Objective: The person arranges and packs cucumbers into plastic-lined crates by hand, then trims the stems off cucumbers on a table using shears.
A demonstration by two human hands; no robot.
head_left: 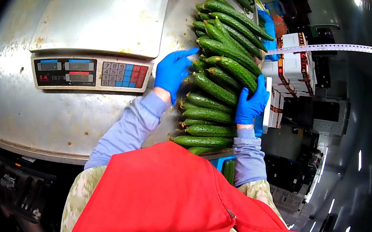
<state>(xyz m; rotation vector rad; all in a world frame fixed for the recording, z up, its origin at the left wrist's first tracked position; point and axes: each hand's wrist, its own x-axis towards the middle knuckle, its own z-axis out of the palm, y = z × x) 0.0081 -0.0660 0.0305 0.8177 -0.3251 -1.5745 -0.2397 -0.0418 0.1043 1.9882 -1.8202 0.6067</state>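
A long pile of green, bumpy cucumbers (pixel 212 87) lies side by side on the metal table. My left hand (pixel 171 74), in a blue glove, is at the pile's left edge with its fingers stretched toward the cucumber ends and nothing in its grasp. On the right side, my right hand (pixel 252 104), gloved the same way, has its thumb and fingers around the lower end of a cucumber (pixel 236 70) lying on top of the pile.
A weighing scale (pixel 91 74) with a wide metal plate stands on the metal table (pixel 8 104) to the left. White boxes (pixel 295 64) with red-patterned tape are beyond the right edge. A blue crate (pixel 219 162) holding a cucumber sits below the table edge. A white perforated strip (pixel 334 47) crosses at right.
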